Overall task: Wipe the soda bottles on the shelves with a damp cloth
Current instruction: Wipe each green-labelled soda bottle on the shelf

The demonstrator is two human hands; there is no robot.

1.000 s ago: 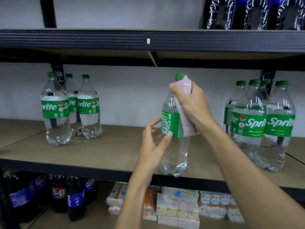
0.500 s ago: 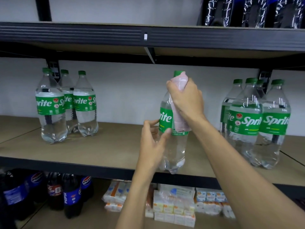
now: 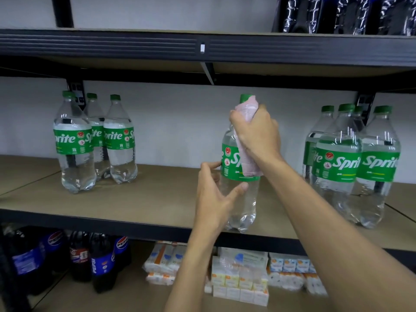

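A clear Sprite bottle [image 3: 242, 203] with a green cap and green label stands near the front edge of the middle shelf [image 3: 157, 199]. My right hand [image 3: 256, 131] grips a pink cloth [image 3: 247, 106] wrapped round the bottle's neck and shoulder, just under the cap; the cloth's tail hangs down over the label. My left hand [image 3: 213, 199] holds the bottle's lower body from the left, with the thumb on the front below the label and the fingers at the label's left edge.
Three Sprite bottles [image 3: 74, 143] stand at the shelf's left, several more [image 3: 351, 167] at its right. The upper shelf's beam [image 3: 135, 45] hangs close above, with dark wrapped bottles [image 3: 337, 14] on it. Below are Pepsi bottles [image 3: 99, 264] and small boxed packs [image 3: 240, 275].
The bottle has turned, so the label shows the Sprite logo instead of the barcode side. My right hand with the cloth has stayed at the neck and my left thumb has slid below the label.
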